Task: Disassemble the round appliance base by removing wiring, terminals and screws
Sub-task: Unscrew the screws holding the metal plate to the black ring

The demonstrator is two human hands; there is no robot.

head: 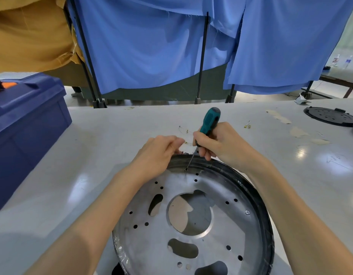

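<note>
The round appliance base [193, 221] lies flat on the grey table, a silver perforated metal plate inside a black rim [257, 197]. My right hand [217, 141] grips a screwdriver with a teal and black handle [209, 120]; its tip sits in a screw hole [186, 170] at the plate's far edge. My left hand [159, 151] is closed on the far left part of the black rim. One screw [247, 212] shows on the plate's right side. Thin loose wires with terminals [186, 131] lie on the table just beyond my hands.
A dark blue toolbox [27, 124] stands at the left. A black round cover [330, 117] lies at the far right, with another small wire piece [247, 126] nearby. Blue curtains on black stands [201, 56] close off the table's far side.
</note>
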